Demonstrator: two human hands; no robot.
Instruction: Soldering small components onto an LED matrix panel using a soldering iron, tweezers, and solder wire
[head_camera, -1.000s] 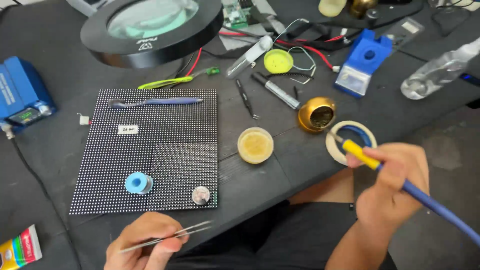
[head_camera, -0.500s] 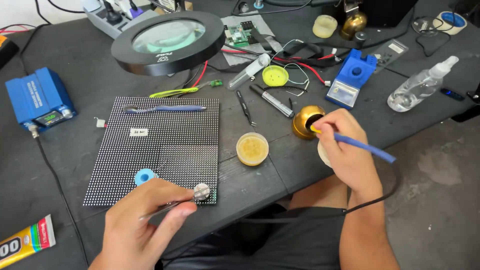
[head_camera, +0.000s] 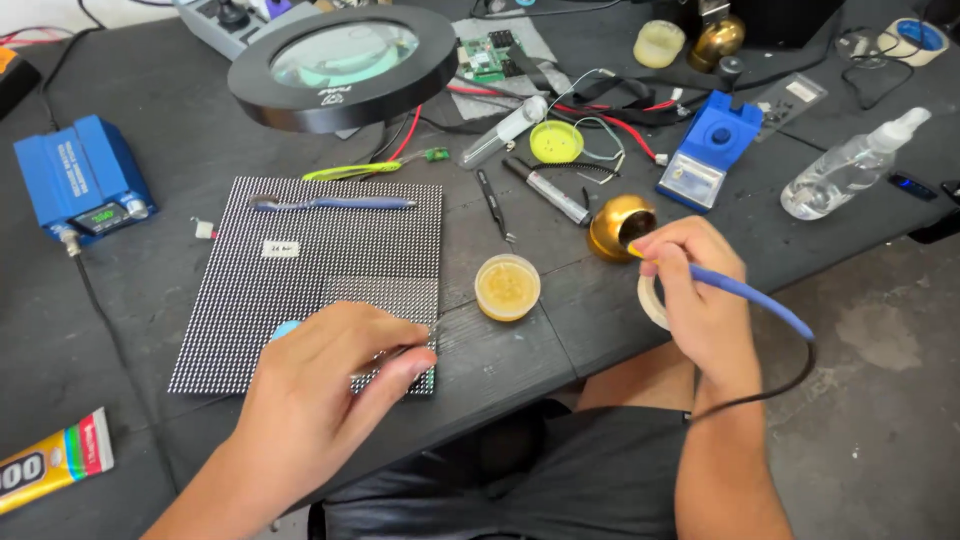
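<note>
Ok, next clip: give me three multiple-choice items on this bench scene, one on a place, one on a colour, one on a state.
1. Where does the small round tin of yellowish paste sit?
A. on the dotted panel
B. on the table between the panel and the gold ball-shaped holder
C. under the magnifier lamp

2. What colour is the handle of the iron in the right hand?
A. blue
B. red
C. green

3. What is the left hand doing?
A. lying flat and empty
B. gripping the clear bottle
C. holding thin tweezers over the panel's lower right corner

Answers: 1 B, the tin stands on bare table right of the dotted panel and left of the gold ball-shaped holder. 2 A, the handle is blue. 3 C, tweezers stick out between its fingers.
</note>
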